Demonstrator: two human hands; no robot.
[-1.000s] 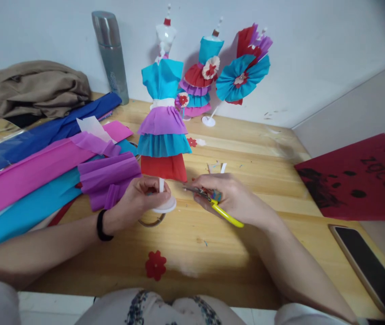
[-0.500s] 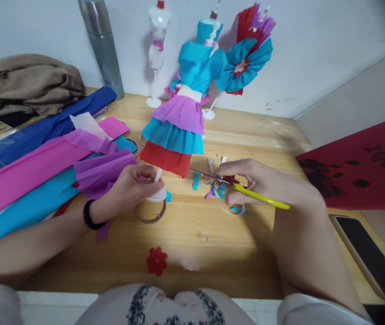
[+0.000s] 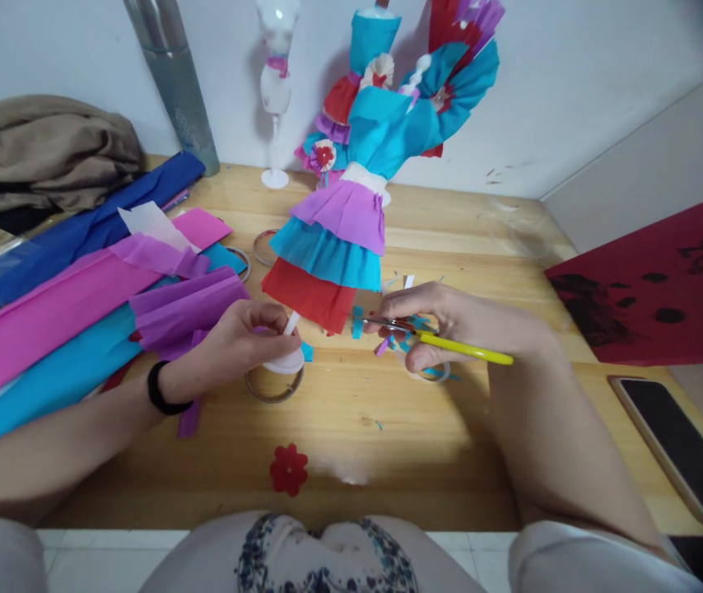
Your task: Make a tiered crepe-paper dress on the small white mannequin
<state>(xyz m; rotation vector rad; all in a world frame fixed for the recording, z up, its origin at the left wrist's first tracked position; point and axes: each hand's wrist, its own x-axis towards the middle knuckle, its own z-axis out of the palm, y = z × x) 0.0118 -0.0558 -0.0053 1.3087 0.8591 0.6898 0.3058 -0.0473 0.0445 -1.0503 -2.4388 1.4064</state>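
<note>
Just beyond my left grip point(image 3: 237, 342), the dressed figure point(image 3: 346, 216) leans over toward the right, its white stem point(image 3: 291, 323) clamped between thumb and fingers above the round base point(image 3: 285, 362). A second ago it stood nearly upright in this same hold; now the top has swung away to the right, and the red hem point(image 3: 311, 296) slants down toward my right grip point(image 3: 453, 311). That one is clamped on the yellow-handled scissors point(image 3: 459, 347), which point back across to the left grip, tips just beside the hem's right end; whether they touch the paper I can't tell from here. As I judge it, the tilt offers the red edge better to the blades, while leaving the left hold to do the steadying. Paper scraps point(image 3: 382, 344) lie by the right grip, and nearer me than either grip a red paper flower point(image 3: 288, 469) rests on the surface point(image 3: 351, 428).
</note>
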